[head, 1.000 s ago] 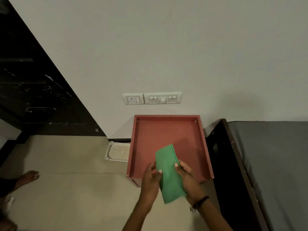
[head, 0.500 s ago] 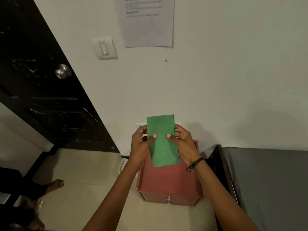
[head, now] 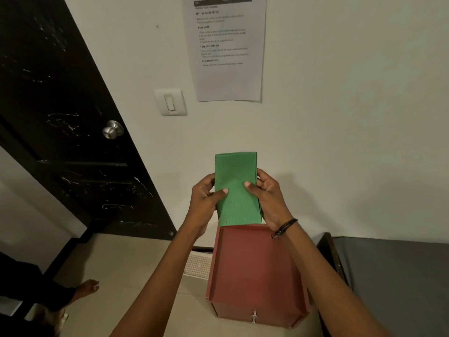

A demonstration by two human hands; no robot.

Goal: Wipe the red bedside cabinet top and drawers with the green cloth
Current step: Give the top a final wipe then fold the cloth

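I hold a folded green cloth (head: 237, 188) upright in front of the white wall, well above the cabinet. My left hand (head: 204, 199) grips its left edge with the thumb on the front. My right hand (head: 268, 195) grips its right edge the same way, a black band on that wrist. Below stands the red bedside cabinet (head: 255, 268), its rimmed top bare. A small metal drawer handle (head: 254, 316) shows on its front.
A black door (head: 60, 132) with a silver knob is at left. A bed with a grey mattress (head: 393, 283) stands close on the right. A white perforated tray (head: 198, 265) lies left of the cabinet. Another person's bare foot (head: 86, 288) rests on the floor.
Both hands lifted the cloth from just above the cabinet top up in front of the wall, and my view rose with it. The cloth now stands upright.
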